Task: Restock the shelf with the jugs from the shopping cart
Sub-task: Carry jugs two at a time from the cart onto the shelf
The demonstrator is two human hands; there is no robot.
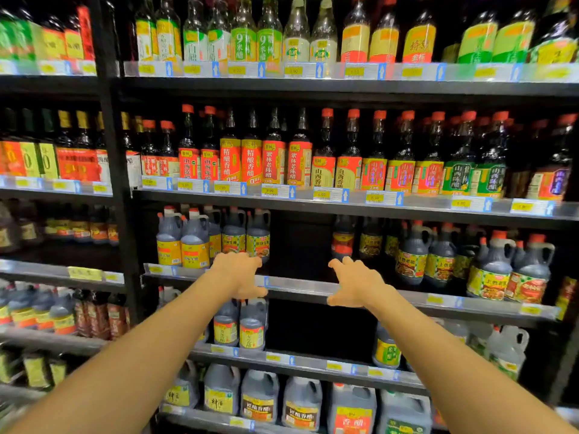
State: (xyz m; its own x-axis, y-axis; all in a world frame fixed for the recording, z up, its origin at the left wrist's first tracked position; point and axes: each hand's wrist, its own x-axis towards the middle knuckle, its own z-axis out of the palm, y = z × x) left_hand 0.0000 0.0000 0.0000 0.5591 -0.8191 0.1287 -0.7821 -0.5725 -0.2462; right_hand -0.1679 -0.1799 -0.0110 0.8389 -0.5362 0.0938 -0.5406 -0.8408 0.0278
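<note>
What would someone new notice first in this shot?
Two bare arms reach in from below, the left hand and right hand open in front of the middle shelf. Between them is a dark unfilled gap on that shelf, with dark jugs on either side.

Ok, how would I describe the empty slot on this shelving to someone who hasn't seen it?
Right of the black upright, go to the third shelf down, the first row of handled jugs. The empty slot is the dark stretch between the left hand and right hand; unlike the spans either side, it holds no jugs.
</note>
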